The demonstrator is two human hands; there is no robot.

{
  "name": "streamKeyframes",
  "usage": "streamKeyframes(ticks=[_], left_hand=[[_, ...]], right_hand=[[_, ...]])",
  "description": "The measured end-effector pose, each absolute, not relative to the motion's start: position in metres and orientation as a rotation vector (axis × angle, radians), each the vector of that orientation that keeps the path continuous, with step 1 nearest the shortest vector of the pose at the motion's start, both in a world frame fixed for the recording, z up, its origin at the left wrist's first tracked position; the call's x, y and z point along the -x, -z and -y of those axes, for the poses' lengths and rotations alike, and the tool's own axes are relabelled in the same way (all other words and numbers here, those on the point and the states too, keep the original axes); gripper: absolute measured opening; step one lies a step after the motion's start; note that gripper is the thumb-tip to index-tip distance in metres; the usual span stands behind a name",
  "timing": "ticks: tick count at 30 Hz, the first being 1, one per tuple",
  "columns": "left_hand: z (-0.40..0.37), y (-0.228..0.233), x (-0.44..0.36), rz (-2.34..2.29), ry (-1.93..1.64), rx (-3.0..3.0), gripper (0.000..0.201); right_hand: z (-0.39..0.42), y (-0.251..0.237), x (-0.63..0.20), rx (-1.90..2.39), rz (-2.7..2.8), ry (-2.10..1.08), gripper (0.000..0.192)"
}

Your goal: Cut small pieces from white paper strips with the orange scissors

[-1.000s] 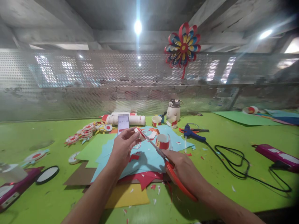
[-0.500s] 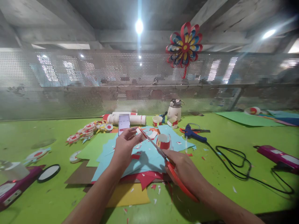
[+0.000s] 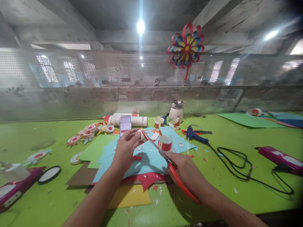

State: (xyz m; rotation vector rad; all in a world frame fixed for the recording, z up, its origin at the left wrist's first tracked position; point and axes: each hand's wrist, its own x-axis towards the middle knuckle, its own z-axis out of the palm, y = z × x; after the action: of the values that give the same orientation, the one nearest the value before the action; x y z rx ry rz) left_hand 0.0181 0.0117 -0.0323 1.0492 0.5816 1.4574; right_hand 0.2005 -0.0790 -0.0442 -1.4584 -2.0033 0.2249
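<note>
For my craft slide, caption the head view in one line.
Left hand holds a paper piece while right hand cuts it with scissors above coloured sheets.

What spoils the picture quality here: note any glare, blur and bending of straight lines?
Head view: the ceiling lamp flares into a vertical streak; the mesh screen behind the green table looks hazy and bows with wide-angle distortion; corners darken; the left hand and red-handled scissors stay fairly sharp, casting soft shadows on the paper.
</note>
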Motion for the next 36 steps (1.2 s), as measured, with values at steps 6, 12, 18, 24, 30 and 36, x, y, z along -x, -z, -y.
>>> streamKeyframes(ticks=[6, 12, 18, 24, 30, 36], left_hand=[[-0.0128, 0.0302, -0.0183, -0.551, -1.453, -0.994, 0.027], [-0.0145, 0.0339, -0.0175, -0.670, -1.463, -1.084, 0.029], [-0.0142, 0.0348, -0.0185, -0.676, -1.466, -1.103, 0.035], [-0.0118, 0.0326, -0.0192, -0.687, -1.460, -1.086, 0.033], [-0.0125, 0.0321, -0.0183, -0.698, -1.466, -1.094, 0.033], [-0.0112, 0.0306, -0.0199, -0.610, -1.478, -1.023, 0.027]], right_hand=[[0.0758, 0.0460, -0.2012, 1.447, 2.019, -0.229, 0.035], [0.0752, 0.0459, -0.2021, 1.441, 2.039, -0.248, 0.034], [0.0763, 0.0451, -0.2013, 1.473, 2.028, -0.257, 0.033], [0.0772, 0.0450, -0.2002, 1.467, 2.021, -0.255, 0.030], [0.0784, 0.0448, -0.2003, 1.483, 2.011, -0.238, 0.030], [0.0788, 0.0450, -0.1991, 1.471, 2.012, -0.213, 0.031]])
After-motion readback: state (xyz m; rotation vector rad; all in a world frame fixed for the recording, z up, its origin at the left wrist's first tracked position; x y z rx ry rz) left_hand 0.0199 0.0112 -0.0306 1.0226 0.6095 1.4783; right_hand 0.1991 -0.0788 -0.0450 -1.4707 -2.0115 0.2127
